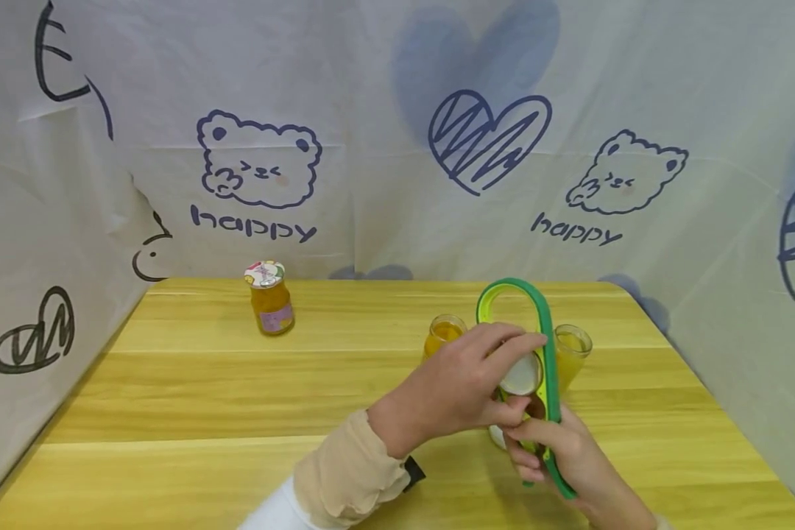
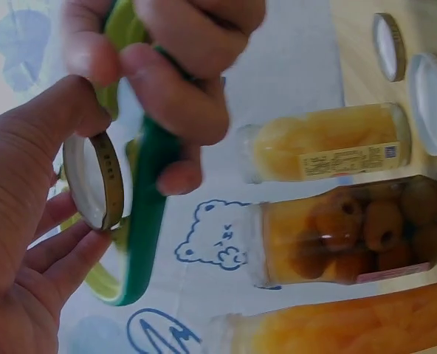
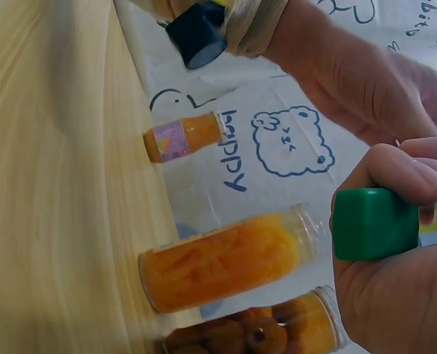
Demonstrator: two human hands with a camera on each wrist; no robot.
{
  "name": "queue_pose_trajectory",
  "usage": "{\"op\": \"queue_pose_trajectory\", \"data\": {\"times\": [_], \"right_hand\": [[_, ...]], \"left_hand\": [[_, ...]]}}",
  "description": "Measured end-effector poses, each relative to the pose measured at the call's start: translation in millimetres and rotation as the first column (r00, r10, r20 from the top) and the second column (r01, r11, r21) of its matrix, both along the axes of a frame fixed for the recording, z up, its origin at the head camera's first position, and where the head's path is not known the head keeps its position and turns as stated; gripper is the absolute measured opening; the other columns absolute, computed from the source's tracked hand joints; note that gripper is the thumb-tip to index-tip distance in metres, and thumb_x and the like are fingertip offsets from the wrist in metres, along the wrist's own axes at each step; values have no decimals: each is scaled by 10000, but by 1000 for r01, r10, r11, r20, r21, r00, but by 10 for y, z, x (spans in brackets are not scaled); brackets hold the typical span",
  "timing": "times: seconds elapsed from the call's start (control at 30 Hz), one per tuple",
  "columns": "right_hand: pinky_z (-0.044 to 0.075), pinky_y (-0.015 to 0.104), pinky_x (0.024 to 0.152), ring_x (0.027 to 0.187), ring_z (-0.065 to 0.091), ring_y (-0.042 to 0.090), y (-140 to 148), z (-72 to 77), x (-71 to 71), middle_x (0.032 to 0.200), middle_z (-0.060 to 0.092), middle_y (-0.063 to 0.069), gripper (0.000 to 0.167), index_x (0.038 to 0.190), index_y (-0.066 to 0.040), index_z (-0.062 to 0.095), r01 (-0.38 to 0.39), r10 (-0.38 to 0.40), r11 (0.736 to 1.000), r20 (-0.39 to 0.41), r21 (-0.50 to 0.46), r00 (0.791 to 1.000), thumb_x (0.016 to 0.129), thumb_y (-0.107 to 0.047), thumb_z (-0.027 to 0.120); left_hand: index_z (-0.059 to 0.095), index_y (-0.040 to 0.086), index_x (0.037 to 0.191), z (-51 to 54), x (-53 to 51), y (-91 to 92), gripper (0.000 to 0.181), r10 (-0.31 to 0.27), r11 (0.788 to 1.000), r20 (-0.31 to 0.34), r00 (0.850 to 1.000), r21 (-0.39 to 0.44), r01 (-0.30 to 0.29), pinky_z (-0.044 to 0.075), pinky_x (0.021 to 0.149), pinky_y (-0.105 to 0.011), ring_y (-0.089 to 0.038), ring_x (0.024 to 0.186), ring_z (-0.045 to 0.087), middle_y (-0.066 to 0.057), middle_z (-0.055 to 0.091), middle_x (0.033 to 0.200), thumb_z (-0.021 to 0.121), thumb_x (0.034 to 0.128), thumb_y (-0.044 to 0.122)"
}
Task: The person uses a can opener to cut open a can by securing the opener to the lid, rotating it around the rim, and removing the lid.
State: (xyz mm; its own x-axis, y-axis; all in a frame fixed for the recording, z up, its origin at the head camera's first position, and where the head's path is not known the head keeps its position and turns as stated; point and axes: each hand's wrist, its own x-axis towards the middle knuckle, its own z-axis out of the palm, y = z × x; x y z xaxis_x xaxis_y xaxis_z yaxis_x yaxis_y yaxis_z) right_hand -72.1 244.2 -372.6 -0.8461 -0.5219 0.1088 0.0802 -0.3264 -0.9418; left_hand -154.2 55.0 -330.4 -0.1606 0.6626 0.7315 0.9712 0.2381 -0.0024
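I log: smooth green opener (image 1: pixel 550 368) above table (image 1: pixel 205 412), long axis fore-aft, rounded end toward sheet (image 1: pixel 371 177), right hand (image 1: pixel 579 449) gripping with curled fingers, left hand (image 1: pixel 453 379) pinching round metal lid (image 1: pixel 522 377)

Head camera's up behind the fingers (image 1: pixel 520 347), facing forward and down across the desk (image 1: pixel 238 405); wrist views, close and rolled sideways, both catch the dark-fruit jar (image 2: pixel 366 232) beyond the fingers.

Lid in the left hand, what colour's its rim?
The lid's rim is gold, clearest in the left wrist view.
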Motion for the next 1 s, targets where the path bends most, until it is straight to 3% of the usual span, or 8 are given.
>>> {"op": "queue_pose_trajectory", "data": {"times": [0.13, 0.27, 0.4, 0.5, 0.6, 0.73, 0.83, 1.0], "right_hand": [[165, 415, 464, 528, 246, 198, 62, 26, -7, 778, 565, -97, 293, 1146, -200, 490, 57, -57, 996, -2, 64, 998, 1042, 24, 333], [190, 390, 470, 550, 267, 176, 141, 52, -28, 892, 589, -95, 303, 1260, -208, 385, 89, -89, 995, 14, 56, 996, 1056, 8, 323], [184, 394, 463, 555, 235, 205, 206, 76, -38, 908, 591, -89, 371, 1340, -169, 425, 103, -103, 994, 13, 32, 995, 1049, 26, 305], [175, 391, 463, 558, 227, 209, 235, 104, -31, 912, 595, -95, 418, 1375, -174, 448, 124, -125, 992, 13, 32, 992, 1041, 39, 315], [158, 403, 450, 557, 217, 227, 260, 143, -28, 913, 599, -96, 435, 1390, -175, 458, 146, -145, 989, -10, 40, 989, 1041, 46, 320], [160, 412, 427, 554, 206, 262, 283, 214, -31, 905, 597, -94, 443, 1408, -165, 446, 179, -175, 982, -61, 61, 983, 1042, 54, 328], [193, 402, 419, 551, 213, 280, 289, 287, -44, 888, 593, -94, 441, 1407, -164, 441, 208, -200, 974, -96, 91, 975, 1039, 56, 338], [200, 419, 429, 546, 244, 279, 268, 446, -104, 871, 596, -81, 411, 1385, -136, 438, 239, -222, 964, -145, 114, 964, 1032, 62, 364]], "left_hand": [[691, 135, 1269, 90, -7, -92, 390, -27, 1000, 8, 1000, 8, 27, 543, 919, -173, -138, 1006, 653, -75, 659, 1222, 735, 889, 208], [740, 173, 1216, 166, -59, -193, 320, -35, 999, 61, 998, -10, 36, 545, 870, -155, -109, 943, 647, -56, 670, 1190, 751, 896, 187], [743, 183, 1209, 177, -126, -273, 309, -37, 994, 166, 985, -95, 54, 561, 857, -179, -106, 977, 662, -30, 685, 1186, 772, 902, 188], [740, 200, 1210, 155, -168, -298, 314, -19, 976, 241, 970, -204, 70, 567, 838, -191, -112, 988, 664, -28, 686, 1187, 776, 898, 193], [736, 219, 1234, 110, -202, -283, 338, 24, 937, 328, 944, -337, 93, 559, 837, -173, -107, 970, 661, -29, 672, 1227, 778, 898, 213], [726, 253, 1244, 14, -230, -212, 350, 110, 849, 425, 899, -511, 138, 528, 811, -147, -79, 932, 635, -6, 649, 1229, 788, 900, 248], [723, 265, 1229, -74, -242, -135, 347, 138, 787, 437, 889, -593, 169, 495, 773, -135, -54, 893, 600, 21, 644, 1160, 794, 889, 249], [738, 273, 1204, -210, -253, -49, 350, 178, 729, 442, 879, -659, 184, 488, 763, -142, -45, 866, 584, 48, 649, 1110, 811, 864, 232]]}}
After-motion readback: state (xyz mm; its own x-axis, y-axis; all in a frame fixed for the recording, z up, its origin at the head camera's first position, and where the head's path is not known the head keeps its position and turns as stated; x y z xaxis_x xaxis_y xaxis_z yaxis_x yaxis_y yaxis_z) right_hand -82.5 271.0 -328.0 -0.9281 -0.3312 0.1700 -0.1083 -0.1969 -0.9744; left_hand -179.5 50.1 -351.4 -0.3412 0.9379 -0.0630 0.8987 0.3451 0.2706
